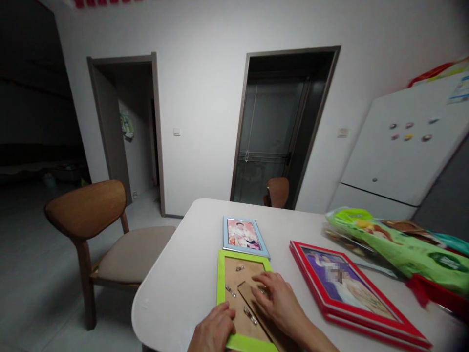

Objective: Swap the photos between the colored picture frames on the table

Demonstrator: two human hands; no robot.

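Here, left hand [214, 328] curled on green frame [221, 281], right hand [283, 300] half-curled over brown flap [274, 329], grips unclear

Your left hand [215, 326] lay palm-down, fingers curled; your right hand [279, 297], farther forward, arched with bent fingers pointing left.

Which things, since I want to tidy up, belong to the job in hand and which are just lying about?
In the job:
green frame, left hand at its edge
brown backing with metal clips
brown flap, under the right hand

Seemingly lying about:
blue frame, perhaps related
stacked red frames, perhaps related
green package
wooden chair
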